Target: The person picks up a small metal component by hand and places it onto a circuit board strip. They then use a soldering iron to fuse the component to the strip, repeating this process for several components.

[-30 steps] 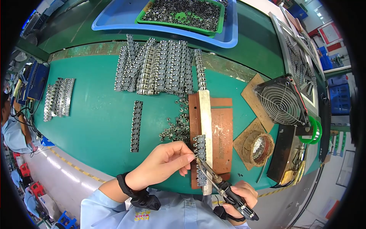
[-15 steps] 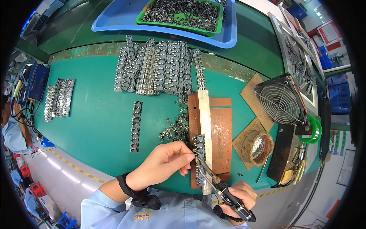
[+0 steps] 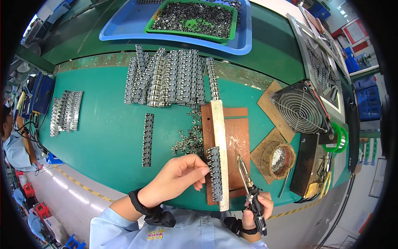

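Note:
My left hand (image 3: pixel 176 176) is closed in a pinch, thumb and forefinger together at the left edge of a strip of small dark, silvery parts (image 3: pixel 215 176). Whatever its fingertips hold is too small to make out. The strip lies lengthwise against a pale metal bar (image 3: pixel 219 124), which is set on a reddish-brown board (image 3: pixel 238 143). In my right hand (image 3: pixel 265 205) is a black-handled soldering iron (image 3: pixel 252 193). Its tip is over the board, right of the bar and apart from the strip. Small loose metal clips (image 3: pixel 188 141) are heaped beyond my left hand.
A single strip (image 3: pixel 148 140) lies to the left, with stacked strips (image 3: pixel 178 79) behind. A green tray (image 3: pixel 148 29) of small parts sits inside a blue tray (image 3: pixel 112 35). At right are a fan (image 3: pixel 300 108), a round solder pot (image 3: pixel 283 159) and a green spool (image 3: pixel 340 139).
The soldering iron has moved right, its tip leaving the strip beside my left fingertips. My left hand keeps its pinch at the strip's edge. The view has shifted slightly.

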The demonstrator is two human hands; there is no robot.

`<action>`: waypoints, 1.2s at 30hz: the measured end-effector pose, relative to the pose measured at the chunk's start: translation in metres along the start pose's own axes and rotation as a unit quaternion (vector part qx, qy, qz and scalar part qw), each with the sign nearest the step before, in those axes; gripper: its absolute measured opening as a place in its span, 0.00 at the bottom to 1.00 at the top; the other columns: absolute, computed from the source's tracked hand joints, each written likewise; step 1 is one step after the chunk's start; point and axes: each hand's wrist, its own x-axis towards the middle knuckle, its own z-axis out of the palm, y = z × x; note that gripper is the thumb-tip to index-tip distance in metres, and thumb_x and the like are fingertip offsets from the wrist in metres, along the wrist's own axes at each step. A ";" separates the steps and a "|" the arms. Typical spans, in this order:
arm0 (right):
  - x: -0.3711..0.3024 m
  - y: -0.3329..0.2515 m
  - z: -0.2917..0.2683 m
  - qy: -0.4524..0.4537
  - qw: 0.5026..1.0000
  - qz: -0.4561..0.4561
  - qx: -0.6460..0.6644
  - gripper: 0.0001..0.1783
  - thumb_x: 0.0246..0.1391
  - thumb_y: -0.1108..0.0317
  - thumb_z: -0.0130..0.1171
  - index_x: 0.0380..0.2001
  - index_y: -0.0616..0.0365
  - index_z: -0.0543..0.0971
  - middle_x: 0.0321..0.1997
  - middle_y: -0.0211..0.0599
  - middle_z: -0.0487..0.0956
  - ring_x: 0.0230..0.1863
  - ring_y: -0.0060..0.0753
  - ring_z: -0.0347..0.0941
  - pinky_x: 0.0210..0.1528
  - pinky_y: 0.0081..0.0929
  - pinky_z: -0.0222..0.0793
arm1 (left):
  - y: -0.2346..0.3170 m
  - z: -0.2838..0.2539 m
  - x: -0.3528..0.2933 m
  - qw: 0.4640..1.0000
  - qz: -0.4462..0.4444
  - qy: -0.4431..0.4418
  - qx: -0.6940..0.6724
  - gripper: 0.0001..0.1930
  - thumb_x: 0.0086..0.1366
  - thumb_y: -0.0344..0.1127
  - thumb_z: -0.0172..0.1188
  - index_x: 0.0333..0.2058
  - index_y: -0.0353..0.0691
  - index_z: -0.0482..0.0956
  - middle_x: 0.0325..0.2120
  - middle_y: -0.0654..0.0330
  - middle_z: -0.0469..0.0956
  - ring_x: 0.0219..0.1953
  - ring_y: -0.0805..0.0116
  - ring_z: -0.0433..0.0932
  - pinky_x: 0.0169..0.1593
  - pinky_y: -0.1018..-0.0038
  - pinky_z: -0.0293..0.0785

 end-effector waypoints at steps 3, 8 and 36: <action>0.002 0.001 0.002 0.010 1.000 -0.012 0.020 0.24 0.38 0.60 0.66 0.37 0.61 0.70 0.26 0.41 0.71 0.25 0.33 0.68 0.27 0.26 0.64 | -0.001 0.001 0.000 1.000 0.000 0.002 -0.002 0.06 0.63 0.31 0.50 0.31 0.34 0.69 0.23 0.63 0.72 0.26 0.76 0.72 0.32 0.80 0.69; 0.002 0.001 0.003 0.011 0.999 -0.013 0.031 0.24 0.38 0.59 0.65 0.37 0.61 0.70 0.26 0.41 0.71 0.25 0.32 0.67 0.27 0.26 0.63 | -0.002 -0.004 -0.005 0.996 0.046 0.040 0.060 0.06 0.63 0.30 0.50 0.34 0.33 0.70 0.24 0.63 0.73 0.24 0.78 0.72 0.29 0.82 0.69; 0.007 0.004 -0.007 -0.063 0.996 -0.068 -0.019 0.27 0.41 0.65 0.65 0.44 0.58 0.65 0.32 0.39 0.66 0.22 0.22 0.64 0.22 0.17 0.61 | -0.008 0.064 -0.024 0.532 0.266 0.150 0.790 0.26 0.49 0.46 0.58 0.45 0.35 0.73 0.51 0.60 0.67 0.55 0.66 0.62 0.60 0.52 0.36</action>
